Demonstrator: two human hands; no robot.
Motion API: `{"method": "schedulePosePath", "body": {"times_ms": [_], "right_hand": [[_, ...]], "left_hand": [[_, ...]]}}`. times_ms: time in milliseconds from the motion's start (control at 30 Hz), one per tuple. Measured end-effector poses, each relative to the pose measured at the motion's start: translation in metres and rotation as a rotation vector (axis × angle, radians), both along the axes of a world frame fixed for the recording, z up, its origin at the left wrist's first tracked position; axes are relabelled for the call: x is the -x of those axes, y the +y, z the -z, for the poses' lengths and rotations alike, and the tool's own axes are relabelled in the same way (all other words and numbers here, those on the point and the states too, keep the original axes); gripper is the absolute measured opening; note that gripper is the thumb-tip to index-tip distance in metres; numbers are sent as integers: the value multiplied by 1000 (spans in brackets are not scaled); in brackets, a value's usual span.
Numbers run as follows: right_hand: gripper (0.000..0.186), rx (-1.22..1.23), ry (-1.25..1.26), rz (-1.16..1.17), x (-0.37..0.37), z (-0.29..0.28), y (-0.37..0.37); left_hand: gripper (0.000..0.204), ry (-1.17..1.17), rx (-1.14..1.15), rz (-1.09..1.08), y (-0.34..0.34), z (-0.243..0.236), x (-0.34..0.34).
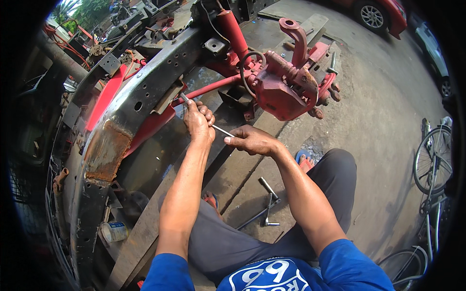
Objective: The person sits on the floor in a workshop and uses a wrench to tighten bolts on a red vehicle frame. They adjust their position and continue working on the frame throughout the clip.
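Note:
My left hand is closed around the upper part of a socket wrench, close to a bolted bracket under the black frame rail. The silvery socket end pokes out past my left fingers, beside a red rod. Further down the thin steel shaft, my right hand pinches its lower end between thumb and fingers. Whether the socket sits on a bolt is hard to make out. Beyond my hands is a red axle housing with a knuckle arm, and a red shock absorber rises beside it.
Several steel wrenches lie on the ground between my legs. Wooden planks run beneath me. A tin can stands under the rail at lower left. A bicycle is at right; a red car is parked behind.

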State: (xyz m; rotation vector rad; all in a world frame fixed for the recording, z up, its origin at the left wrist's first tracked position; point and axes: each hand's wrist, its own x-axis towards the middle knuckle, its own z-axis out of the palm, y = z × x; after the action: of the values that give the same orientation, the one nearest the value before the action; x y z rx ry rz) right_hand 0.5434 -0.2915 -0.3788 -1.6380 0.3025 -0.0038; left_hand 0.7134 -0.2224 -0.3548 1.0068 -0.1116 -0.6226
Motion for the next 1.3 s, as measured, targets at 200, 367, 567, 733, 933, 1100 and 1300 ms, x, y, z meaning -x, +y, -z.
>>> {"method": "schedulePosePath", "body": {"times_ms": [200,367,567,733,933,1100,1300], "right_hand": [[39,-586,-40,-206,0,1,3],[37,-820,-23,-27,-13,-4,53],[39,-708,-81,162,-20,-12,85],[38,-729,-109,403,-74,-9,175],[41,-400,-127,437,-102,10,187],[37,-699,-69,223,-67,4,157],[39,-433,-45,76,-32,1,99]], "left_hand": [[34,13,16,11,4,-5,2],[36,52,-59,160,29,-17,-11],[37,72,-38,226,33,-14,-20],[38,6,-162,499,81,-30,-70],[37,-22,-239,554,90,-29,-83],[36,21,-251,504,80,-16,-67],[35,-23,-121,264,58,-5,-35]]}}
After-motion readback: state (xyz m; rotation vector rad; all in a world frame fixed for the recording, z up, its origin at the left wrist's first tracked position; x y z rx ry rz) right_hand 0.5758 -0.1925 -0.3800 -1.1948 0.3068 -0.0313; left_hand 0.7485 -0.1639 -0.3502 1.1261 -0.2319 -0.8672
